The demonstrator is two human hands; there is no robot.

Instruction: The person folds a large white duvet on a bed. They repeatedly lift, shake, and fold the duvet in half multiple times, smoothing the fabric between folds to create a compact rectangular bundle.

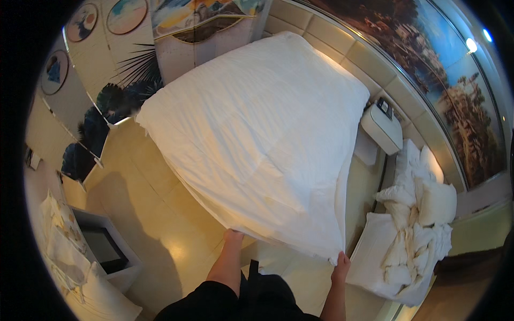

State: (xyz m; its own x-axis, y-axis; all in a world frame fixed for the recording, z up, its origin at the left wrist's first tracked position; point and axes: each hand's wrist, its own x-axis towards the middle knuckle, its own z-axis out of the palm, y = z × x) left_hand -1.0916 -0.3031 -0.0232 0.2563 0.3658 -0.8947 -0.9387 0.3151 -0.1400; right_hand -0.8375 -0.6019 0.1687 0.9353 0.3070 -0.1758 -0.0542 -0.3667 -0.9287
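Observation:
A large white duvet (249,132) lies spread over a bed, and its near edge is pulled out toward me above the floor. My left hand (234,234) grips that edge left of its corner. At the near right corner, my right hand (342,261) pinches the cloth, with a small tuft sticking out beside the fingers. Shallow creases run across the duvet's surface. The bed beneath is hidden.
To the right, a second bed (367,248) holds rumpled bedding and pillows (437,204). A white nightstand (381,128) stands between the beds by the padded headboard wall (353,52). A folding screen (76,104) rises at left, above a cabinet (124,277) and white linens (100,297).

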